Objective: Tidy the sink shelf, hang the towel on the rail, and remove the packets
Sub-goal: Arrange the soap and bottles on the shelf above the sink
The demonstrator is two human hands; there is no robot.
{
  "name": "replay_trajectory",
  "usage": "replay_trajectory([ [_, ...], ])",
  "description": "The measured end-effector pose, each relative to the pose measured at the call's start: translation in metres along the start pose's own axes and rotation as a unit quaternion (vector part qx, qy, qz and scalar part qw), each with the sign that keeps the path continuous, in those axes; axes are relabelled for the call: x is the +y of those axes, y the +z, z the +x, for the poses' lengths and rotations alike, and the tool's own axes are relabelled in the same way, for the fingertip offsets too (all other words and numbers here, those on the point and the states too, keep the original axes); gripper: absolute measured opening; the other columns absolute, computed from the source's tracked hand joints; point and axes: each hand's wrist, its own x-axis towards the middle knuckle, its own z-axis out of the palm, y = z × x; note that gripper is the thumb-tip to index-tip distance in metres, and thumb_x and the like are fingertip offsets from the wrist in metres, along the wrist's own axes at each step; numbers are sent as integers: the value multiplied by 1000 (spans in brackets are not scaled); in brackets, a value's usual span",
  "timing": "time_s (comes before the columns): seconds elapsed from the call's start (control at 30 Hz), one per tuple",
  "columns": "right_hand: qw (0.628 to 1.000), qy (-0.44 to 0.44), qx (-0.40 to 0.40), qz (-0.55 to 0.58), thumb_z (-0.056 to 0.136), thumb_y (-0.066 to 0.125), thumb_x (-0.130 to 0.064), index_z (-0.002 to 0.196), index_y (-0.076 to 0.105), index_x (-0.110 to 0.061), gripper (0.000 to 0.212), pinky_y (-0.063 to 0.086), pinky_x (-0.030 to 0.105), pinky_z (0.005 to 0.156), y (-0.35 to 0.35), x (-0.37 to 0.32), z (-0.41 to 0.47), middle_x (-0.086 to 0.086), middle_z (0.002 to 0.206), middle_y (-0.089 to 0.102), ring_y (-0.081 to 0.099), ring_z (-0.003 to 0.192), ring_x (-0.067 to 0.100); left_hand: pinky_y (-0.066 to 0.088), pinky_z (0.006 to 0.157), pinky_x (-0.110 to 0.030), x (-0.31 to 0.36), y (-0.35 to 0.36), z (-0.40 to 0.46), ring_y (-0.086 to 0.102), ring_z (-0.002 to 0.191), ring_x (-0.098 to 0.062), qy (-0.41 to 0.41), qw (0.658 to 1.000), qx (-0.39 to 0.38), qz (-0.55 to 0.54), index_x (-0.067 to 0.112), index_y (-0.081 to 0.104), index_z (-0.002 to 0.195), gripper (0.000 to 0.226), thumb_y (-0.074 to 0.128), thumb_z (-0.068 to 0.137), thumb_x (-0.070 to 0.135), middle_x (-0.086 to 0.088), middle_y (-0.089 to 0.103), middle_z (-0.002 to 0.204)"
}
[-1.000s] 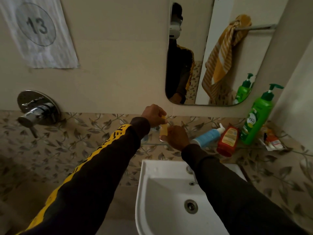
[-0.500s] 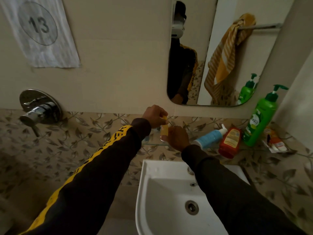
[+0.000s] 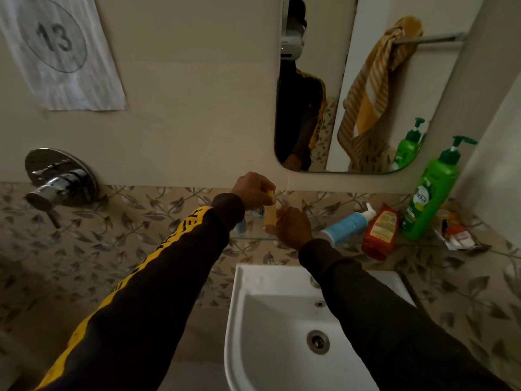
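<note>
Basin (image 3: 245,300), white, sits directly below the grip; wall mirror (image 3: 352,114) above and to its right reflects the striped towel (image 3: 369,88), already draped over the rail (image 3: 431,39). I judge that sub-step done.

Change over the last second: almost none. Both my hands have stayed in one spot over the glass shelf (image 3: 253,237); only the view has shifted slightly. Meaning: I am still working the one small item, and shelf tidying has not advanced.

Right of the grip, well apart, on the shelf: green pump bottle (image 3: 431,193) upright, orange bottle (image 3: 380,232) and blue bottle (image 3: 345,225) lying down. Packets (image 3: 458,235) lie furthest right, untouched, still to be removed.

Pose: both arms extended forward, converging. Left hand (image 3: 253,190) is uppermost, fingers curled, pinching the top of a small yellow bottle (image 3: 270,214); right hand (image 3: 293,228) clasps its lower part. Whether the left is twisting a cap I cannot tell.
</note>
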Motion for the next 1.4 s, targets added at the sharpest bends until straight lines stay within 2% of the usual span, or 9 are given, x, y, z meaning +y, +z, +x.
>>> replay_trajectory([
  [0.17,1000,11,-10,-2,77,79,-45,112,68,-14,48,49,33,85,0,0,0,5,106,70,65,101,23,44,67,-17,0,0,-1,62,87,-11,-4,1000,1,1,19,74,103,30,83,74,19,2,69,97],
  [0.33,1000,16,-7,-5,77,80,-45,111,67,-16,47,40,28,78,-2,2,0,5,107,70,64,101,24,46,73,-23,2,1,-4,62,89,-13,-4,1000,14,1,18,75,101,29,84,73,18,-1,71,99],
  [0.5,1000,21,-9,-20,78,79,-48,127,60,-17,60,42,31,87,-4,2,-2,5,124,65,60,112,24,47,74,-23,6,3,-5,63,89,-13,-5,1000,12,3,16,75,103,32,84,72,16,-3,72,101],
  [0.67,1000,13,2,-2,77,82,-44,119,64,-18,52,36,27,80,-8,3,-5,6,119,68,62,106,23,49,75,-25,11,3,-6,65,93,-17,-13,1000,9,8,14,76,100,32,86,70,16,-5,72,100],
  [0.8,1000,1,5,-2,77,82,-42,112,69,-19,44,36,26,77,-10,3,-8,5,111,72,57,89,14,50,77,-26,11,2,-8,64,92,-17,-17,1000,2,10,14,76,100,32,86,69,16,-4,72,99],
  [0.93,1000,-9,2,1,78,82,-39,112,70,-16,42,37,26,76,-10,2,-10,6,110,72,65,100,22,46,70,-22,12,2,-9,62,86,-14,-18,1000,-3,12,16,76,97,30,86,69,16,-2,71,95],
  [1.13,1000,-8,2,1,77,82,-41,115,68,-14,48,40,27,78,-10,2,-10,8,113,70,65,104,26,40,58,-15,12,1,-11,60,79,-10,-24,1000,-10,10,18,75,94,28,86,69,16,2,68,88],
  [1.3,1000,-3,-1,2,78,81,-43,119,65,-15,52,38,26,79,-10,3,-10,8,118,68,63,108,25,38,55,-13,12,1,-11,57,73,-4,-23,1000,-6,18,19,75,95,30,87,68,16,4,67,86],
  [1.4,1000,-2,-2,3,77,82,-42,121,64,-15,54,37,25,80,-11,4,-10,8,121,66,62,109,24,40,57,-13,12,2,-11,60,79,-7,-20,1000,-6,18,18,74,98,32,87,69,16,2,69,91],
])
